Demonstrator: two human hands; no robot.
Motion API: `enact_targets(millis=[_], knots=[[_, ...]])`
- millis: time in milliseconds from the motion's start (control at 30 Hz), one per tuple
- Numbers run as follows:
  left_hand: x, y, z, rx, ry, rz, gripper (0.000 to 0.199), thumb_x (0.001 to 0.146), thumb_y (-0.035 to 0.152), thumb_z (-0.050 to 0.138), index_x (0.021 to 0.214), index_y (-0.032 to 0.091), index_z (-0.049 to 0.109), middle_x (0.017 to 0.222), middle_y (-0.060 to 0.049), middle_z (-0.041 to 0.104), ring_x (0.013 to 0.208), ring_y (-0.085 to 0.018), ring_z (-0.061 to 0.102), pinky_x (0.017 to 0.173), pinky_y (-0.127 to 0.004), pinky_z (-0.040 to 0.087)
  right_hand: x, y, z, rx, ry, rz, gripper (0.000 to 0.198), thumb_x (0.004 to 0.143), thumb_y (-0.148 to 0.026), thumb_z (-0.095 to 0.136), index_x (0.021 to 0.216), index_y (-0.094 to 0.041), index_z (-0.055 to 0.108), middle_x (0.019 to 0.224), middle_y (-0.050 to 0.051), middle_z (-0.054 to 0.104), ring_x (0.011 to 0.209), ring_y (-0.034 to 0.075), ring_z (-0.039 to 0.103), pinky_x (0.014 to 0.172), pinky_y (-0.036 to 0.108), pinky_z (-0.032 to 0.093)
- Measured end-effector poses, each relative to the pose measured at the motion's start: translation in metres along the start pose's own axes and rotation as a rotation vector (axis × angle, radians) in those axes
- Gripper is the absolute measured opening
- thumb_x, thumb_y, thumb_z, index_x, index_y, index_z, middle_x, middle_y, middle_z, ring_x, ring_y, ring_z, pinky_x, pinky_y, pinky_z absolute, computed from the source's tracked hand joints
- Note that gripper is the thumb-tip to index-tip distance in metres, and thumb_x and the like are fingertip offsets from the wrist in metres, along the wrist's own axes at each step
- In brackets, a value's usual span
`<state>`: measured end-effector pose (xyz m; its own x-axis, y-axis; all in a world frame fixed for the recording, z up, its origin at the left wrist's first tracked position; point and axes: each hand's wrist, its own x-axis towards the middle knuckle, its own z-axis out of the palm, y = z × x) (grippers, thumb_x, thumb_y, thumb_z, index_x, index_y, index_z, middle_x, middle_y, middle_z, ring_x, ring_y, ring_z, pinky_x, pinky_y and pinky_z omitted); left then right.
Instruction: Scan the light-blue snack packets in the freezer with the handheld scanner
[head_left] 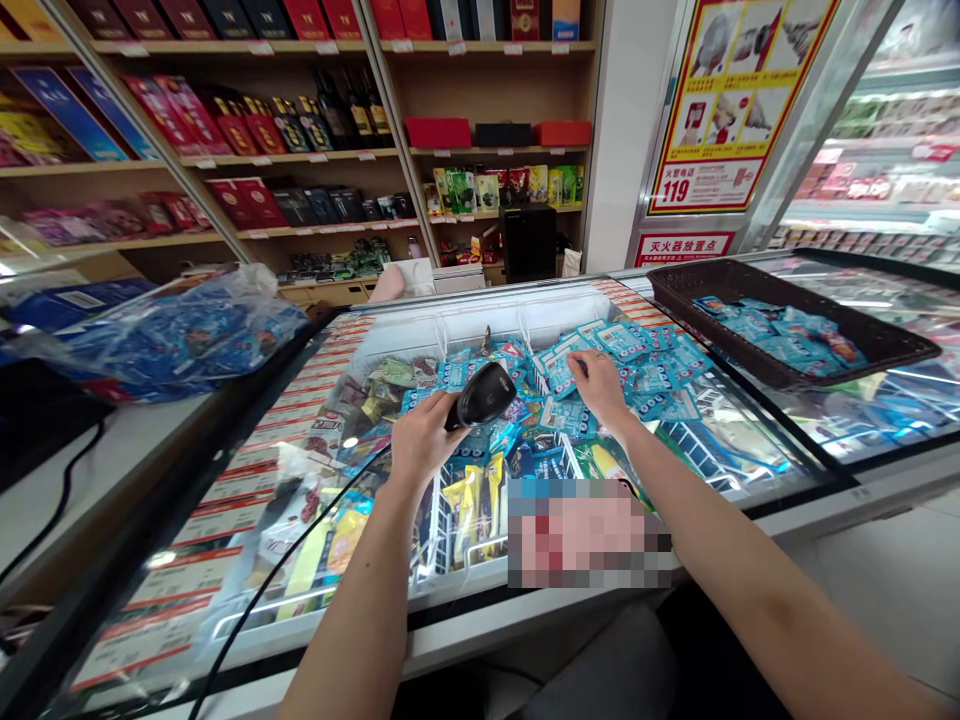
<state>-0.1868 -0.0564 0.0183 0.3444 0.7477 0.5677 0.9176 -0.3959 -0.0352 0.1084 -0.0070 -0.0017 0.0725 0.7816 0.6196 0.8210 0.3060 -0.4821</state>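
- Behind everything, wooden shelving (495, 95) carries gift boxes, bottles and snack bags.
- A long white chest freezer (900, 482) fills the space before me, with wrapped goods and wire baskets visible through its glass.
- A dark brown plastic tray (697, 280), to the right on the freezer, contains blue packets. It sits near the loose pile; a careless push could mix the two lots.
- A bulging clear plastic bag (172, 335) of blue packages lies on the left.
- A pile of blue packets (660, 375) is spread over the middle of the glass, overlapping. On so slick a surface they could slide if nudged, and stacked labels might give the scanner a wrong or doubled reading.
- The person's left hand (424, 435) is wrapped around the grip of a black barcode scanner (486, 393), its head above the goods. A loosened grip could drop it onto the glass.
- The right hand (598, 388) rests at the near edge of the pile, fingers bent against a packet; I cannot tell whether they pinch or merely press.
- The scanner's thin black cable (279, 552) trails toward the near left; if it caught, it could tug the scanner aside.
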Motion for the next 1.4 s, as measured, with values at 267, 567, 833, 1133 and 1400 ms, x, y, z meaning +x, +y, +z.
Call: enact_targets(millis=[267, 567, 833, 1133, 1400], knots=[[0.0, -0.005, 0.001, 0.036, -0.006, -0.069, 0.033, 0.079, 0.042, 0.053, 0.105, 0.023, 0.059, 0.097, -0.004, 0.066, 0.086, -0.02, 0.062, 0.06, -0.026, 0.038, -0.015, -0.023, -0.015, -0.298, -0.146, -0.121, 0.067, 0.078, -0.07, 0.041, 0.121, -0.021, 0.057, 0.141, 0.011, 0.039, 0.128, 0.033, 0.03, 0.102, 0.05, 0.024], [-0.001, -0.008, 0.002, 0.069, -0.02, -0.103, 0.033, 0.079, 0.043, 0.054, 0.104, 0.023, 0.06, 0.097, -0.003, 0.066, 0.086, -0.02, 0.062, 0.058, -0.027, 0.037, -0.018, -0.021, -0.016, -0.283, -0.522, -0.366, 0.066, 0.074, -0.071, 0.046, 0.131, -0.037, 0.045, 0.146, 0.001, 0.033, 0.137, 0.03, 0.017, 0.107, 0.058, -0.008], [-0.001, -0.013, 0.001, 0.089, -0.014, -0.154, 0.033, 0.079, 0.045, 0.052, 0.102, 0.023, 0.061, 0.094, -0.004, 0.066, 0.085, -0.021, 0.061, 0.056, -0.027, 0.033, -0.014, -0.012, -0.014, -0.325, -0.407, -0.253, 0.052, 0.082, -0.059, 0.046, 0.128, -0.033, 0.05, 0.143, 0.004, 0.039, 0.135, 0.03, 0.024, 0.107, 0.061, -0.004], [-0.002, -0.025, 0.005, 0.108, 0.037, -0.209, 0.032, 0.081, 0.047, 0.05, 0.101, 0.024, 0.06, 0.091, -0.003, 0.065, 0.084, -0.02, 0.06, 0.055, -0.028, 0.03, -0.014, -0.009, -0.006, -0.388, -0.31, -0.194, 0.052, 0.084, -0.056, 0.045, 0.129, -0.03, 0.049, 0.141, 0.007, 0.041, 0.134, 0.031, 0.025, 0.106, 0.063, 0.003], [0.0, -0.032, 0.002, 0.105, 0.065, -0.253, 0.034, 0.08, 0.045, 0.052, 0.104, 0.023, 0.06, 0.096, -0.005, 0.066, 0.089, -0.021, 0.06, 0.058, -0.028, 0.034, -0.013, -0.028, -0.005, -0.32, -0.336, -0.232, 0.044, 0.09, -0.051, 0.038, 0.123, -0.028, 0.055, 0.134, 0.007, 0.05, 0.131, 0.028, 0.032, 0.108, 0.06, 0.001]])
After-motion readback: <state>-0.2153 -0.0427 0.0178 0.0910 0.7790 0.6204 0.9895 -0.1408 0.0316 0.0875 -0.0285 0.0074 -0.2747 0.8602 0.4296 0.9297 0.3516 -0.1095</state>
